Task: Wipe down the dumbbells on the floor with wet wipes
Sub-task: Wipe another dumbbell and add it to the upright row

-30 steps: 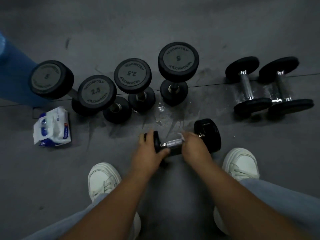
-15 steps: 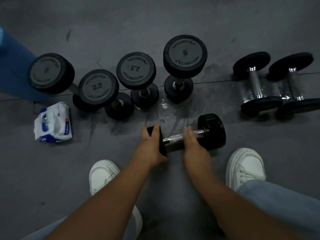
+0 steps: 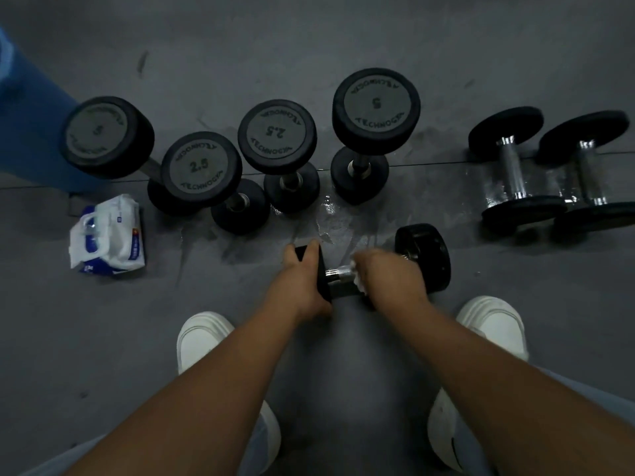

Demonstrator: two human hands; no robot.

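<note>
A small black dumbbell (image 3: 426, 255) lies on the grey floor in front of me, its chrome handle running left to right. My left hand (image 3: 302, 280) grips its left head from above. My right hand (image 3: 388, 273) is curled over the right part of the handle, holding a white wet wipe (image 3: 357, 280) against the metal; only a small bit of the wipe shows under the fingers. The pack of wet wipes (image 3: 106, 235) lies on the floor to the left.
Several black dumbbells stand on end in a row behind: two marked 2.5 (image 3: 201, 170) (image 3: 276, 137), one marked 5 (image 3: 376, 111), one at far left (image 3: 108, 137). Two dumbbells (image 3: 515, 173) (image 3: 587, 173) lie at right. Wet patches (image 3: 330, 221) streak the floor. My white shoes (image 3: 202, 338) (image 3: 491, 324) flank my arms. A blue object (image 3: 27, 125) stands at left.
My right hand with the wipe has slid right along the handle toward the right head. My left hand keeps its hold on the left head.
</note>
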